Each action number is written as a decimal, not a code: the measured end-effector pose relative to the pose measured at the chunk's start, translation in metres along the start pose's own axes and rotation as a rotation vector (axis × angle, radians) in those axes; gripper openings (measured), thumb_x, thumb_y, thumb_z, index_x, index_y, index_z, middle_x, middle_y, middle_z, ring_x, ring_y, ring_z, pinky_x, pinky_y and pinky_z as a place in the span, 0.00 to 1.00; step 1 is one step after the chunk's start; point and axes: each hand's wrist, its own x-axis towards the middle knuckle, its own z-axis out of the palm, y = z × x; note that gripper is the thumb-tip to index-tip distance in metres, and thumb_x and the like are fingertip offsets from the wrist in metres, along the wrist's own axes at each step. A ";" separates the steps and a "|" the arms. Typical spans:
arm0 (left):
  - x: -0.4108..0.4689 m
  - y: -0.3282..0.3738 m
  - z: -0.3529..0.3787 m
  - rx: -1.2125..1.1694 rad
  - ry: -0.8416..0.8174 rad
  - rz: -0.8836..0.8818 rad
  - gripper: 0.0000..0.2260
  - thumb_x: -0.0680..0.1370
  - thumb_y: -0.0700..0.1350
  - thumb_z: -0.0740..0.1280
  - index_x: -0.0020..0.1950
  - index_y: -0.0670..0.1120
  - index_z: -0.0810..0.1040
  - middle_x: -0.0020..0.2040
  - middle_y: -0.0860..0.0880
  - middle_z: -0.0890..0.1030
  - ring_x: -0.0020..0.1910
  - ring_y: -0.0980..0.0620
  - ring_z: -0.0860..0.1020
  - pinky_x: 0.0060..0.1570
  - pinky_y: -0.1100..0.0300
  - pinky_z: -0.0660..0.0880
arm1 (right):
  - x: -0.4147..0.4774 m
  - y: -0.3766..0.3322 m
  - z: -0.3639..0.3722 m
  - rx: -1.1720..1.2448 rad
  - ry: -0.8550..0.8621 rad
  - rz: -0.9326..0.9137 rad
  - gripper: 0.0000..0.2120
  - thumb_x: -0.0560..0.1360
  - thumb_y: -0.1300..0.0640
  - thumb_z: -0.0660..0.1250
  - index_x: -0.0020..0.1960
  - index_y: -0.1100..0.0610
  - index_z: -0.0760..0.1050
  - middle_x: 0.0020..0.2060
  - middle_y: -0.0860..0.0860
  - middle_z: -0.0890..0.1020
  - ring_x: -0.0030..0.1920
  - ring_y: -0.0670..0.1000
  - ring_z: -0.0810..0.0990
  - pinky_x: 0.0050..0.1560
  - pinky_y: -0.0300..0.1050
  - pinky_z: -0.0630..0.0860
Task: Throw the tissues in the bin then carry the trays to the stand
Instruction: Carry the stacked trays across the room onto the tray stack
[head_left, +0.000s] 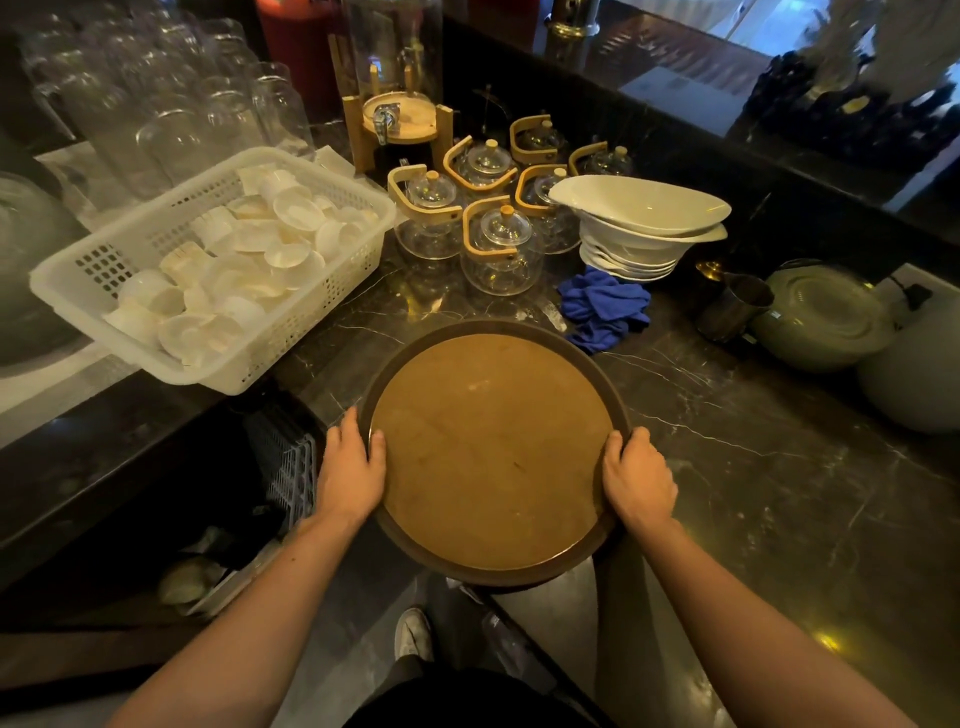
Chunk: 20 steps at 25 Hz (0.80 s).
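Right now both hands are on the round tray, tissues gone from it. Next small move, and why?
Probably lift it straight up and draw it back off the counter. The left hand and right hand grip opposite rims of the round brown cork-lined tray, its surface is bare, and its near edge already overhangs the dark marble counter.

One round tray (493, 452) is in view, gripped at its rim by two hands, the left (350, 470) and the right (639, 480). Six glass teapots (501, 249) with wooden handles stand clustered on the table (753, 467). There is also one white basket (218, 260) of small cups too many to count, one stack of white bowls (641, 228), one blue cloth (605, 309) and one metal jug (732, 306).
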 end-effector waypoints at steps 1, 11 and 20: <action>0.000 0.000 0.000 0.019 0.008 -0.025 0.25 0.82 0.54 0.55 0.75 0.42 0.59 0.71 0.39 0.68 0.67 0.39 0.70 0.63 0.45 0.68 | 0.000 0.002 -0.001 -0.044 -0.004 0.022 0.22 0.82 0.43 0.50 0.56 0.59 0.71 0.52 0.60 0.81 0.52 0.63 0.80 0.52 0.57 0.74; 0.016 -0.002 -0.008 0.022 -0.016 -0.074 0.18 0.82 0.52 0.54 0.63 0.39 0.68 0.62 0.35 0.75 0.60 0.34 0.74 0.57 0.44 0.69 | -0.021 -0.001 -0.002 0.026 -0.034 0.176 0.24 0.82 0.41 0.50 0.56 0.60 0.73 0.54 0.61 0.80 0.55 0.64 0.78 0.52 0.55 0.71; 0.016 -0.009 -0.017 -0.048 -0.068 -0.029 0.16 0.82 0.52 0.55 0.62 0.41 0.67 0.61 0.36 0.75 0.58 0.35 0.74 0.54 0.45 0.70 | -0.058 0.000 -0.001 0.213 0.026 0.273 0.21 0.81 0.43 0.55 0.40 0.58 0.70 0.38 0.55 0.77 0.42 0.59 0.76 0.43 0.51 0.68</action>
